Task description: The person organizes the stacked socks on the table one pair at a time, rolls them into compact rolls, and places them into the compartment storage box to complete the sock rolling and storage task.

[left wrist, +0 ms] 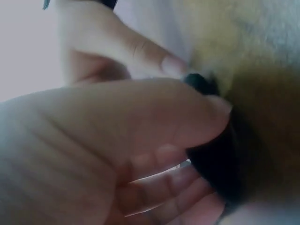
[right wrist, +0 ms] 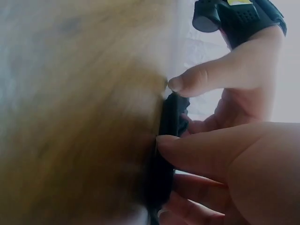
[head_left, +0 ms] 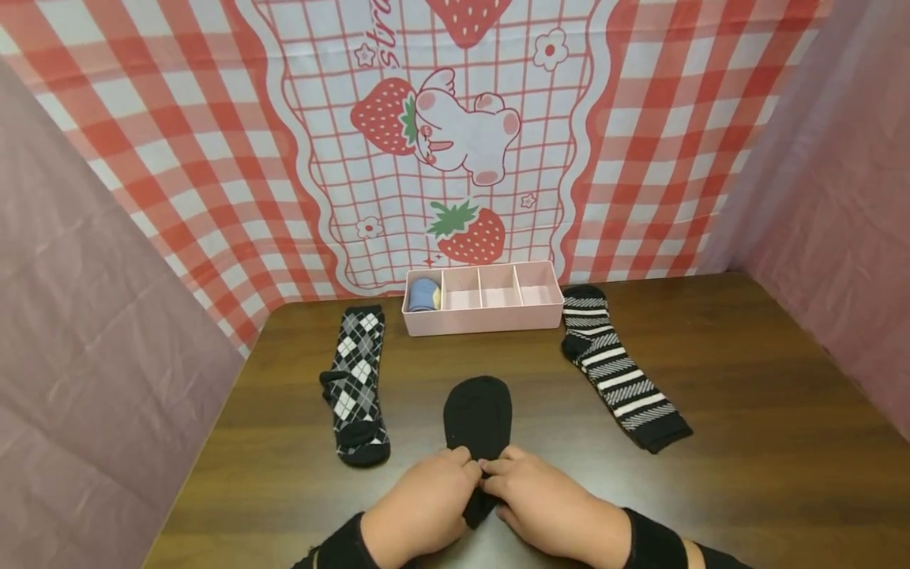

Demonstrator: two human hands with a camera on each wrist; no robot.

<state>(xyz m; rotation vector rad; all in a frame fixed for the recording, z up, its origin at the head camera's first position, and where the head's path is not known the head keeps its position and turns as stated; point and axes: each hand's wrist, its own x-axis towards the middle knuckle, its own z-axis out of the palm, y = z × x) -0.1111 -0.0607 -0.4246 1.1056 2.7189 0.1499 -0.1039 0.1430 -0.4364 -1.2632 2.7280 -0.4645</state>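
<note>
A plain black sock lies on the table in front of me, its rounded end pointing away. My left hand pinches its near part from the left, while my right hand pinches it from the right, the fingertips of both close together. In the left wrist view, the thumb presses along the dark cloth with the fingers behind it. The right wrist view shows both thumbs on the edge of the bunched black fabric. Part of the sock's near end is hidden by the hands.
Against the patterned cloth backdrop stands a pink tray with several compartments; a rolled blue sock sits in the leftmost one. A black-and-white argyle sock lies to the left, a striped sock to the right on the wooden table.
</note>
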